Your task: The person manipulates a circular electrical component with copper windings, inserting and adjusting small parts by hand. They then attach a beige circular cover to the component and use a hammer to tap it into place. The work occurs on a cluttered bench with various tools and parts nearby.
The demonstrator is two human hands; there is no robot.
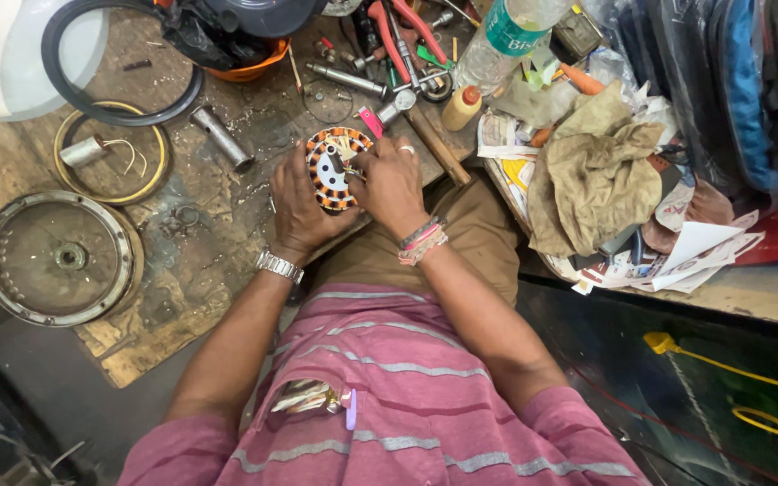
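Fingers: both sets are curled in on the round motor stator (335,168); the left hand (300,209) cups its lower-left rim, while the right hand (390,184) comes over its right side with fingertips pinched at something small near the centre, too small to make out.

Stator position: it sits on the worn wooden bench (173,297) just ahead of the person's lap, tilted up a little toward the camera, held between both hands.

Stator look: a disc with orange and dark winding segments round the rim and a pale centre.

Handling: my guess is a dense, stiff iron core, heavy for its size, while the windings and lead wires look thin and easy to nick or snap. Best gripped by the outer rim, as the left hand does, keeping pressure off the coils.

Wrists: a metal watch (279,266) on the left, coloured bands (422,243) on the right, and a ring (406,150) on a right finger.

Left of the hands: a short metal tube (221,137), a yellow ring (110,164) with a small capacitor inside, and a round metal cover (58,256).

Beyond the hands: red-handled pliers (407,40), a clear plastic bottle (506,40), and a small glue bottle (461,108).

Right side: a crumpled tan rag (596,175) over loose papers (686,256).
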